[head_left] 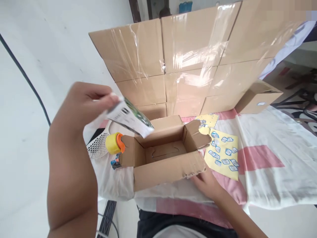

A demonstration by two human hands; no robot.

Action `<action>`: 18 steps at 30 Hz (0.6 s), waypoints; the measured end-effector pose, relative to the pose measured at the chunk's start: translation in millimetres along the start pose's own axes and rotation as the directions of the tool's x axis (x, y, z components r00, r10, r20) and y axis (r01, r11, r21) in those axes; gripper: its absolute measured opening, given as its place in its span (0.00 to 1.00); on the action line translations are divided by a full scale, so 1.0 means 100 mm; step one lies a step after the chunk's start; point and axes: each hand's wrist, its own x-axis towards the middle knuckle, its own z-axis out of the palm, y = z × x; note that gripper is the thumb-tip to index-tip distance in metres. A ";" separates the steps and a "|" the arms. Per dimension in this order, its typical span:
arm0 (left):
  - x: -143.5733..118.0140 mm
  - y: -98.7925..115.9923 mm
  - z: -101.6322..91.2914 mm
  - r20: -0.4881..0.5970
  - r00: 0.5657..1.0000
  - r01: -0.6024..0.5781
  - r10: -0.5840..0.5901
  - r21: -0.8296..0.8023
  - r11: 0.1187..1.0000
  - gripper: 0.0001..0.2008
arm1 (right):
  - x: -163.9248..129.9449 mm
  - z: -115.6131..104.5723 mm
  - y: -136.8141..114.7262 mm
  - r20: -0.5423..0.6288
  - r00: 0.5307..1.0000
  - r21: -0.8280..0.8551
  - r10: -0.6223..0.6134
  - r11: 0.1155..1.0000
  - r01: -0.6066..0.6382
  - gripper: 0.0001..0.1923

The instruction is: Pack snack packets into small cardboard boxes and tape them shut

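Small printed carton (130,117), white and green, up in the air tilted over the far left part of the open cardboard box (168,170); left hand (90,102) pinches its upper end. Right hand (204,183) at the box's near right corner, fingers hidden behind the flap, can't tell if gripping. Box near the surface's near edge, flaps splayed. Risks: pinch is at one end only, so the carton could slip or swing; its low end could catch the far or left flap; a pull on the torn near flap could skew the box. Left of box: yellow tape roll (112,143), white perforated basket (99,145). Right: yellow sheet (223,155) with stickers. Taped cardboard panel (188,62) stands along far edge, brown box (259,99) toward far right corner.
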 end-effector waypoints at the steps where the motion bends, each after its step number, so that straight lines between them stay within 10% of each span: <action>1: -0.02 0.16 0.06 0.160 0.986 -0.049 0.046 0.014 0.999 0.23 | -0.02 0.01 0.02 -0.003 1.000 -0.011 -0.005 1.000 0.005 0.38; 4: -0.06 0.52 0.38 0.486 0.873 -0.152 0.025 0.222 0.963 0.27 | -0.04 0.01 0.02 0.001 1.000 -0.028 -0.014 0.999 0.014 0.42; 12: -0.33 0.76 1.54 0.632 0.742 -0.214 -0.224 0.540 0.814 0.21 | 0.03 -0.04 -0.10 0.013 0.998 -0.022 -0.059 0.998 0.060 0.38; 18: -0.25 0.54 0.94 0.356 0.918 0.041 -0.173 0.350 0.936 0.27 | -0.01 -0.08 -0.08 -0.016 0.999 0.049 -0.050 0.997 0.050 0.38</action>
